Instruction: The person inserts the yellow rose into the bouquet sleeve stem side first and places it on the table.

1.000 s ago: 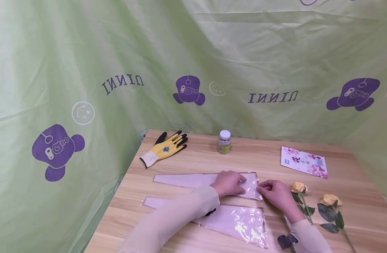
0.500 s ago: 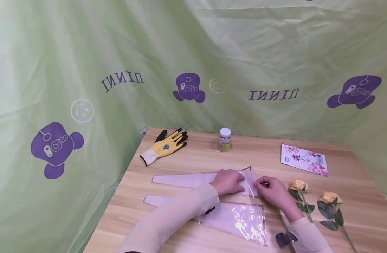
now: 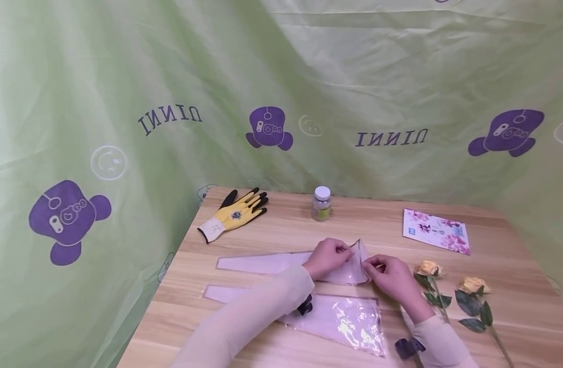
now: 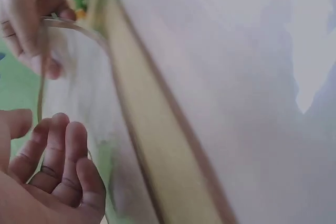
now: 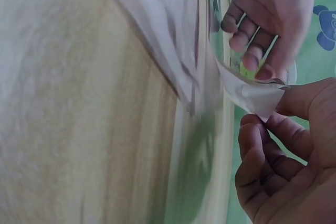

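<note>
A tapered clear plastic flower sleeve (image 3: 263,263) with a dark-edged rim lies on the wooden table in the head view, its wide end raised and spread. My left hand (image 3: 329,257) pinches the far part of that rim between thumb and forefinger. Opposite it, my right hand (image 3: 391,277) pinches the near-right edge. From the right wrist, the right hand (image 5: 289,156) shows its thumb and fingertip on the film's pale corner (image 5: 257,100). In the left wrist view, the curled fingers of the left hand (image 4: 58,177) are beside the rounded opening. A second flower sleeve (image 3: 336,319) lies flat nearer me.
Two yellow artificial roses, one rose (image 3: 427,268) and another rose (image 3: 473,286), lie to the right. A pink-flowered packet (image 3: 436,231) is behind them. A white-capped jar (image 3: 321,204) and a yellow-black work glove (image 3: 235,214) stand toward the back of the table (image 3: 184,317).
The wide end of the far sleeve has gone from flat to lifted and spread. My left hand has moved from resting on the film to pinching its rim; the right keeps its pinch.
</note>
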Demonstrator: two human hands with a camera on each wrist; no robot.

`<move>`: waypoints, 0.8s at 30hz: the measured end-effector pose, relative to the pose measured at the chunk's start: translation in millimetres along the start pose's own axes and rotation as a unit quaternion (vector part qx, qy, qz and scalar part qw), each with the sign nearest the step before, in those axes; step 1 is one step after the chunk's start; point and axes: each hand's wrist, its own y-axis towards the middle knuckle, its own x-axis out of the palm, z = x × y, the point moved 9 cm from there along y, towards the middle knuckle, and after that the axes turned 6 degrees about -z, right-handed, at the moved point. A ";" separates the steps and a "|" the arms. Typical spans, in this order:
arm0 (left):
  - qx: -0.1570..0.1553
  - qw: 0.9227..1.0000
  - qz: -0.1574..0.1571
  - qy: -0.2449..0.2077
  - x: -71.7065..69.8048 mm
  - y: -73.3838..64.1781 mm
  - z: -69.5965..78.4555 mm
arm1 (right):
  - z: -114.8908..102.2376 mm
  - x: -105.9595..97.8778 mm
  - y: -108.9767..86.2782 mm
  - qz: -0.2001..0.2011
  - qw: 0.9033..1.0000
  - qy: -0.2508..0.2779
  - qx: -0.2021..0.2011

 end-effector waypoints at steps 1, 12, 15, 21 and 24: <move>-0.009 0.999 0.006 -0.042 -1.1 0.3 -1.2 | -1.7 -0.2 0.4 0.002 1.000 -0.002 -0.001; -0.060 0.984 0.011 -0.170 0.4 -2.7 -1.8 | -17.5 1.8 0.8 0.007 1.000 -0.004 -0.025; -0.061 0.983 0.009 -0.171 -0.5 -2.7 -2.3 | -21.0 1.9 0.1 0.012 0.999 -0.006 -0.033; -0.056 0.983 -0.002 -0.172 2.2 -5.1 -3.1 | -23.5 5.0 -1.9 0.011 0.999 0.011 -0.031; -0.064 0.981 -0.004 -0.184 4.6 -7.3 -6.4 | -20.8 7.0 -3.7 0.003 0.999 0.024 -0.023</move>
